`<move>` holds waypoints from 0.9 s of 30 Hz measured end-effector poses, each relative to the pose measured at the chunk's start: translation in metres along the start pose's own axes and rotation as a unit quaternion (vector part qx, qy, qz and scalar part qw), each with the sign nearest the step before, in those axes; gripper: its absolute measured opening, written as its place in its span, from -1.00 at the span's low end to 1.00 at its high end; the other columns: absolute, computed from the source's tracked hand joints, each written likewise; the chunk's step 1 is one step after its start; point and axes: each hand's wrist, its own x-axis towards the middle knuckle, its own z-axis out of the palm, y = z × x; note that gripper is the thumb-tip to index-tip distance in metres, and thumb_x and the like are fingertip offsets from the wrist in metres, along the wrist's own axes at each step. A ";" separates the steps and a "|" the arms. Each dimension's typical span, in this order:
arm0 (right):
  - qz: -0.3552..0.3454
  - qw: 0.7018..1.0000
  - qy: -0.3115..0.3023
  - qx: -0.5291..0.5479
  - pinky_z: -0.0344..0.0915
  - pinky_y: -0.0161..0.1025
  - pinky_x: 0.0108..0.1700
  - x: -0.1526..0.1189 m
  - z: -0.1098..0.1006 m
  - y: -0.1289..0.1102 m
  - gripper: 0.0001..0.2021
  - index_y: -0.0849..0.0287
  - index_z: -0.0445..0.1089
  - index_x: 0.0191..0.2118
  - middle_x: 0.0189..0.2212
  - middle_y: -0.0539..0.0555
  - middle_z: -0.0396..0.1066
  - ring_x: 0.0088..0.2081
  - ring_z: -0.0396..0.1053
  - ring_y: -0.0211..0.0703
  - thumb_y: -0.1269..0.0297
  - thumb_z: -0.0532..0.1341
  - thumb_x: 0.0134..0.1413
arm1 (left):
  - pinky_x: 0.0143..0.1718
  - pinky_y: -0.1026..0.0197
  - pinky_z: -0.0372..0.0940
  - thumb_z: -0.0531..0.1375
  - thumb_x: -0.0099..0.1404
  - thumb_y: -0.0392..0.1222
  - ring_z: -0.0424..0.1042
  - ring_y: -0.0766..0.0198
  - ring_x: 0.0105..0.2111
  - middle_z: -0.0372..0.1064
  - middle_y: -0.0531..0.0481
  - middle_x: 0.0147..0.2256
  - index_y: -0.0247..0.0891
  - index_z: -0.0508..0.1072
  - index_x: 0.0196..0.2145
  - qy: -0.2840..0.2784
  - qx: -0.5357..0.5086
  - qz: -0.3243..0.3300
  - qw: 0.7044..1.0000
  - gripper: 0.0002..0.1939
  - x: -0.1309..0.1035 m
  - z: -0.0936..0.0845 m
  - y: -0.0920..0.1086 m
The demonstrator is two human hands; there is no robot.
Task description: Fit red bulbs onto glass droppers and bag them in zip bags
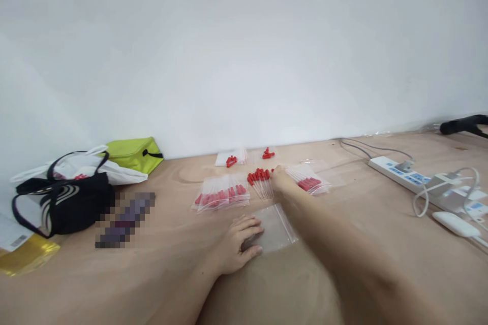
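My left hand (242, 244) rests on the left side of a clear zip bag (272, 228), its fingers stretched out and its thumb apart. The bag lies flat with nothing visible inside. Farther off, my right hand (282, 180) reaches to the right end of a row of thin, pale sticks with red ends (260, 176). Its fingertips are mostly hidden, with a bit of red showing beside them; whether they grip a stick is unclear. Left of the row are overlapping zip bags (221, 194) holding red-ended sticks. Another filled group of bags (309, 183) lies right of my right hand.
Small red pieces (231, 161) lie on white bags near the wall, with more red pieces (268, 154) beside them. A black bag (80, 205) and a lime-green bag (133, 155) stand left. A white power strip (400, 172) with cords lies right.
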 end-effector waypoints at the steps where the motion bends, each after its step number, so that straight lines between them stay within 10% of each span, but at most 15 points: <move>1: -0.010 1.000 0.004 0.000 0.20 -0.25 -0.29 -0.006 -0.005 0.002 -0.58 0.35 0.20 -0.11 -0.29 0.28 0.34 -0.27 0.33 -0.06 0.57 0.12 -0.22 | 0.10 -0.07 -0.01 0.12 0.19 -0.08 0.12 0.07 0.08 0.23 -0.10 0.03 -0.17 0.32 -0.02 0.002 0.002 0.000 1.000 -0.61 0.000 0.000 0.001; 7: -0.034 0.965 0.073 0.249 0.21 -0.32 -0.54 -0.070 -0.026 0.051 -0.38 0.18 -0.25 0.14 -0.56 -0.09 0.21 -0.60 0.24 -0.26 0.31 0.05 -0.04 | 0.00 0.02 0.15 0.16 0.15 -0.11 0.21 0.08 -0.01 0.24 -0.13 -0.03 -0.17 0.38 -0.10 0.035 0.016 0.006 0.999 -0.67 0.000 -0.001 0.005; 11: -0.003 0.909 0.113 0.400 0.22 -0.31 -0.62 -0.103 -0.025 0.079 -0.32 0.09 -0.20 0.09 -0.54 -0.12 0.21 -0.65 0.22 -0.29 0.14 0.16 -0.14 | -0.01 0.03 0.15 0.15 0.16 -0.11 0.24 0.09 -0.04 0.28 -0.12 -0.06 -0.18 0.37 -0.09 0.032 0.015 0.018 0.999 -0.66 0.000 0.000 0.003; 27: -0.006 0.855 0.069 0.514 0.34 -0.25 -0.49 -0.108 -0.015 0.070 -0.51 0.09 0.00 -0.17 -0.54 -0.12 0.28 -0.56 0.34 -0.29 -0.04 0.19 -0.15 | 0.13 -0.01 -0.03 0.11 0.19 -0.09 0.20 0.14 0.04 0.27 -0.03 0.02 -0.12 0.29 0.01 -0.006 -0.005 -0.021 1.000 -0.60 0.003 -0.008 0.011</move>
